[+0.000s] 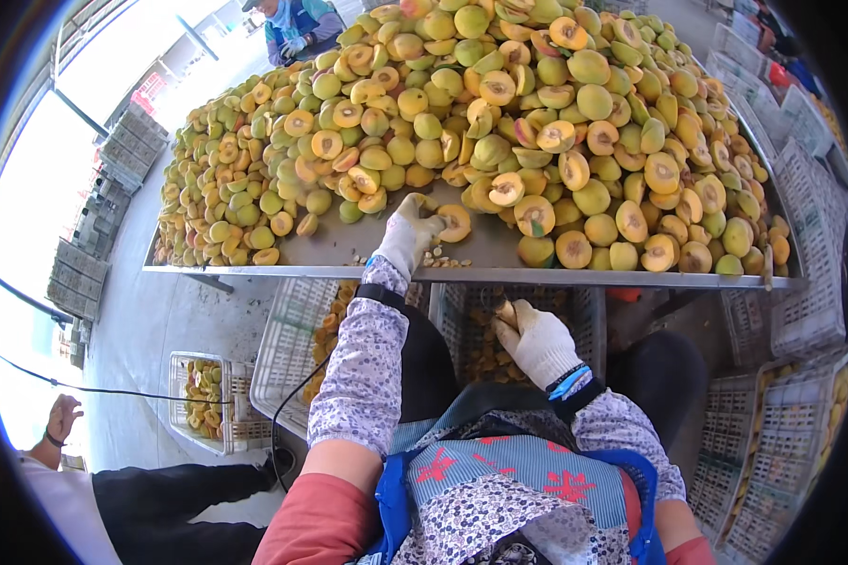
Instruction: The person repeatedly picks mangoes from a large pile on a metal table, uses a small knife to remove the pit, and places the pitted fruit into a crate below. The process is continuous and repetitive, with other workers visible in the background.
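Observation:
My left hand (410,229), in a white knit glove, reaches onto the metal table (367,236) in the bare gap before the fruit pile. Its thumb touches the left edge of a halved yellow peach (456,222), cut face showing; whether the fingers grip it is hidden. Several pale pit pieces (446,260) lie just below that hand. In my gloved right hand (540,342) is a small hand tool (507,313) with a light handle; its dark metal end looks curved. This hand is below the table's front edge, above a plastic crate (595,318) with orange peach pieces inside.
A large heap of whole and halved peaches (396,152) covers most of the table. White crates of fruit stand at left (275,360) and right (784,438). A person's legs (177,508) extend at lower left, near a black cable (134,393). Another person (300,32) is beyond the table.

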`<state>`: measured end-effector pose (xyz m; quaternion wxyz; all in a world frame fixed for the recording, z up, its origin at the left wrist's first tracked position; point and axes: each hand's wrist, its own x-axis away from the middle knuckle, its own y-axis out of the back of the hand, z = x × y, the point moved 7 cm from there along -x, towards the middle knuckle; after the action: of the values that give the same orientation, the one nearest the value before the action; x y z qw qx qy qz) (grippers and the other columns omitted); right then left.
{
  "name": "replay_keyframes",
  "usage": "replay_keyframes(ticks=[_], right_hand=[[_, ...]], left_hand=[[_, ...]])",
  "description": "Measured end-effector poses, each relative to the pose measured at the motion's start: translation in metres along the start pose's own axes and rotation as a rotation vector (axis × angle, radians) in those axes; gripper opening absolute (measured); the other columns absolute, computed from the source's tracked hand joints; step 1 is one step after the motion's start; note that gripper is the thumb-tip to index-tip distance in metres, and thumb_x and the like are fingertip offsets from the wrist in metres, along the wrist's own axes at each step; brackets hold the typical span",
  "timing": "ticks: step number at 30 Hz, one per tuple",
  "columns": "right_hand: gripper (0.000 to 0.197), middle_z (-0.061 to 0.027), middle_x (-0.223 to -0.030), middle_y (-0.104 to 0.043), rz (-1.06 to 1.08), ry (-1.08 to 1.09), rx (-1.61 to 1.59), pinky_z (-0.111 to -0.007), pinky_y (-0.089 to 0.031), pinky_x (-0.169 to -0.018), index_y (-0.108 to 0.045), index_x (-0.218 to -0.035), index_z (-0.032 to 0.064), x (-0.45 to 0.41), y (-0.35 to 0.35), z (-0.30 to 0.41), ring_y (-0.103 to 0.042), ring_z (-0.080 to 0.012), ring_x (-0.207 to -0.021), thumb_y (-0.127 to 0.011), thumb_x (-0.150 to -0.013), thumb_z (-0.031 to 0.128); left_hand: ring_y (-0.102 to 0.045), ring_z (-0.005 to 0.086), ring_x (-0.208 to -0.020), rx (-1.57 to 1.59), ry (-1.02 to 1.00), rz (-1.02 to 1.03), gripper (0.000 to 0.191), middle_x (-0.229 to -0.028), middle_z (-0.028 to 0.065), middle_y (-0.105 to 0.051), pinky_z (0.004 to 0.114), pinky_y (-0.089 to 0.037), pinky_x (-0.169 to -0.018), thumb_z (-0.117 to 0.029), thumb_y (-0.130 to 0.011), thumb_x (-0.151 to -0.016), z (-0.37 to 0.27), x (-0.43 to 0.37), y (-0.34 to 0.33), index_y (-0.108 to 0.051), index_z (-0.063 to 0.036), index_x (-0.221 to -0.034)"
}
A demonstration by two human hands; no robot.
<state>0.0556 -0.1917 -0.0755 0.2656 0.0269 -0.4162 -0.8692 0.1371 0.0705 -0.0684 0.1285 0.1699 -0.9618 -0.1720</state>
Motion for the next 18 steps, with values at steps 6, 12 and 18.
replay_keyframes(ticks=[6,12,18], right_hand=[[0.038,-0.0242,-0.091,-0.072,-0.119,0.05,-0.081,-0.055,-0.054,-0.078,-0.063,-0.108,0.0073,-0.004,-0.004,0.0,-0.069,-0.0462,-0.088,-0.062,-0.097,0.044],[0.037,-0.0275,-0.085,-0.07,-0.322,0.142,-0.326,-0.055,-0.053,-0.072,-0.063,-0.109,0.0046,-0.006,0.015,0.007,-0.067,-0.0491,-0.083,-0.062,-0.098,0.04],[0.033,-0.0297,-0.086,-0.068,-0.314,0.078,-0.361,-0.052,-0.054,-0.072,-0.062,-0.109,0.0004,-0.01,0.018,0.009,-0.066,-0.0505,-0.089,-0.061,-0.099,0.032]], left_hand=[[-0.066,0.0226,-0.111,-0.429,-0.196,-0.011,0.056,-0.121,0.0167,-0.069,0.035,-0.057,-0.086,-0.016,-0.075,-0.086,-0.017,0.002,-0.019,-0.057,0.0042,-0.136],[-0.066,0.0218,-0.109,0.183,-0.198,0.084,0.046,-0.121,0.0154,-0.068,0.035,-0.058,-0.087,-0.016,-0.071,-0.092,-0.036,0.055,-0.039,-0.058,0.0024,-0.133],[-0.067,0.0226,-0.104,0.815,-0.143,0.166,0.034,-0.121,0.0113,-0.065,0.037,-0.057,-0.085,-0.026,-0.063,-0.102,-0.032,0.108,-0.064,-0.057,-0.0031,-0.126]])
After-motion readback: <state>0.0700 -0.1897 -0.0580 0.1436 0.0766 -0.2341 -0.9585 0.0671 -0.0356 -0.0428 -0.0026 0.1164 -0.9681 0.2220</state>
